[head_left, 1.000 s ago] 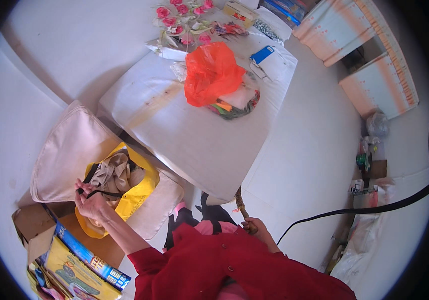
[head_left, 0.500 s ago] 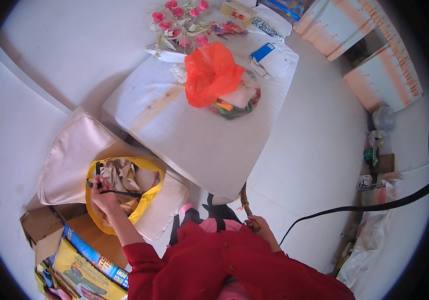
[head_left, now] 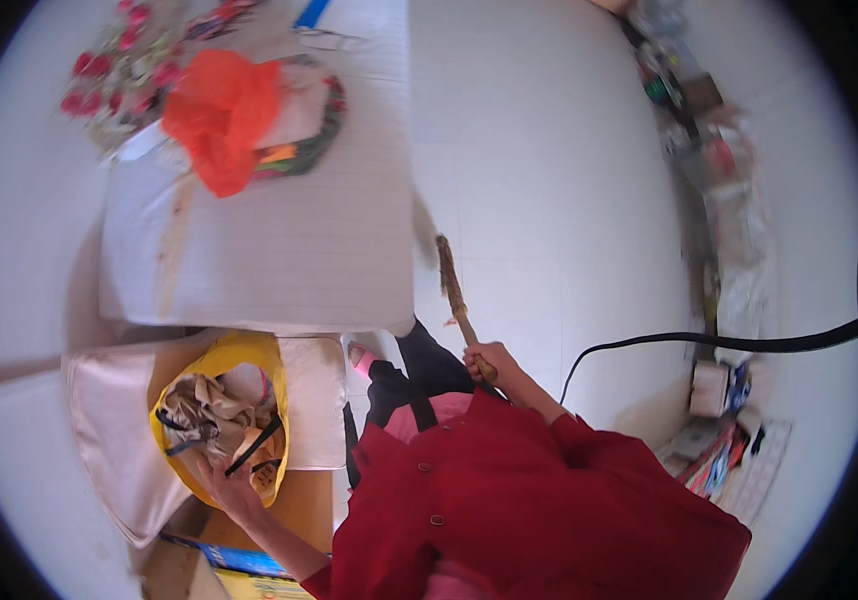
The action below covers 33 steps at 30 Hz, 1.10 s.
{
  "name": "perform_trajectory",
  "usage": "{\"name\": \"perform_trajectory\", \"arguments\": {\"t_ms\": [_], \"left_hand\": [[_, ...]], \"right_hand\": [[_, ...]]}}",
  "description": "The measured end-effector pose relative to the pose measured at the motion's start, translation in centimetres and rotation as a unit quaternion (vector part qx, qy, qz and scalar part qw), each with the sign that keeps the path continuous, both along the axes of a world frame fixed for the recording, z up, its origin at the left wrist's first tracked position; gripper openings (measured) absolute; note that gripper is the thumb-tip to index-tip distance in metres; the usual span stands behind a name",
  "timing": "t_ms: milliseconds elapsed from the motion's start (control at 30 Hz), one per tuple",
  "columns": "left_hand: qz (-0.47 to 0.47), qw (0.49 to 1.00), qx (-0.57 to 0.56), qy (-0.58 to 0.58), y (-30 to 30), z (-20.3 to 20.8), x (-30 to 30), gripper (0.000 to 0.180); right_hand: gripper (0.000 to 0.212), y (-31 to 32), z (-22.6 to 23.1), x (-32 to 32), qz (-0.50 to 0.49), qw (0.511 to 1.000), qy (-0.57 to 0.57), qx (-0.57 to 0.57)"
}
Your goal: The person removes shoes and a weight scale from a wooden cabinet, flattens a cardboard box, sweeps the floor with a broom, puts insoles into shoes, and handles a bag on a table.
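On the left a yellow bag [head_left: 282, 400] stands upright, its mouth gaping on crumpled beige cloth [head_left: 211, 405] and other soft pieces. My left hand [head_left: 232, 488] is at the bag's near rim, its fingers closed around the lower end of a black strap [head_left: 255, 446] that crosses the opening; motion blur softens the fingertips. In front of my body, my right hand [head_left: 487, 362] grips a brown stick [head_left: 454, 285] by its smooth near end. The stick's far part is rough and frayed, and it points forward beside the table's corner, over the floor.
A cloth-covered table [head_left: 279, 270] bears a red plastic bag [head_left: 221, 115] and pink artificial flowers [head_left: 99, 85]. The yellow bag rests on a pale cushioned seat [head_left: 314, 400], with cardboard boxes [head_left: 249, 560] below. A black cable [head_left: 729, 343] crosses at right; wrapped goods line the right wall.
The view has turned right, so the table and yellow bag appear rotated and farther left. The stick has come more fully into sight. My left hand stays at the bag, and my right keeps its grip.
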<state>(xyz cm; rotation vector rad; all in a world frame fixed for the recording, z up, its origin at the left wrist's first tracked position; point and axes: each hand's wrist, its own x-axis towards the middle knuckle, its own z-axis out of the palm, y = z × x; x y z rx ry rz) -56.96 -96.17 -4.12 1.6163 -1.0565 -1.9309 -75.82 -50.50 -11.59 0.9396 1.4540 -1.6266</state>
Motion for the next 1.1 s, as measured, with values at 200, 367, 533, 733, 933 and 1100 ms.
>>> {"name": "perform_trajectory", "arguments": {"t_ms": [200, 367, 533, 733, 933, 1100], "left_hand": [[-0.27, 0.948, -0.029, -0.166, 0.9, 4.8, -1.9, 0.061], [-0.428, 0.867, -0.07, -0.244, 2.0, 5.9, -5.3, 0.05], [-0.585, 0.782, -0.144, -0.156, 7.5, 4.5, -10.0, 0.045], [-0.763, 0.606, -0.195, -0.111, 18.7, 4.0, -13.2, 0.044], [-0.863, 0.464, -0.188, -0.077, 30.8, 2.5, -11.3, 0.045], [-0.907, 0.329, -0.261, -0.036, 39.0, 1.0, -9.2, 0.039]], "right_hand": [[0.014, -1.4, -0.4, 0.1, -0.11, 0.993, -0.05, 0.007], [0.013, -0.8, -3.9, 1.0, -0.182, 0.982, -0.04, -0.027], [0.011, 3.6, -5.7, 5.3, -0.27, 0.958, -0.03, -0.087], [0.013, 12.9, -6.2, 17.3, -0.377, 0.919, -0.065, -0.095], [0.013, 19.7, -6.6, 35.9, -0.558, 0.823, -0.064, -0.083], [0.015, 23.9, -4.8, 48.4, -0.678, 0.73, -0.062, -0.062]]}}
